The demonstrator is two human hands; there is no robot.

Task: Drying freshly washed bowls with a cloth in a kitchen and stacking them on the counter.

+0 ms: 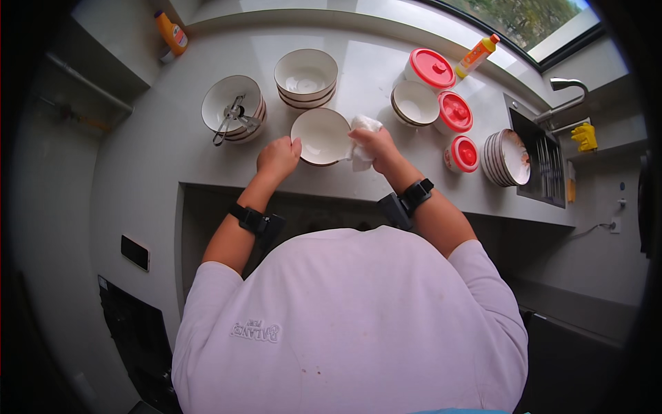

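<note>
A white bowl with a dark rim (320, 135) is before me at the counter's front. My left hand (280, 158) grips its left edge. In my right hand (376, 145) is a crumpled white cloth (364, 123), held against the bowl's right edge. Behind the bowl is a stack of similar bowls (305, 72). Left of it, another bowl stack (232, 98) holds metal utensils (232, 116) in its top bowl. To the right of my right hand stand small stacked bowls (415, 102).
Red-lidded containers (455, 111), upright stacked plates (504, 158) and a sink with a rack (540, 160) are on the right. An orange-yellow bottle (477, 56) stands near the window, an orange bottle (171, 35) at back left. A phone (135, 253) lies at left.
</note>
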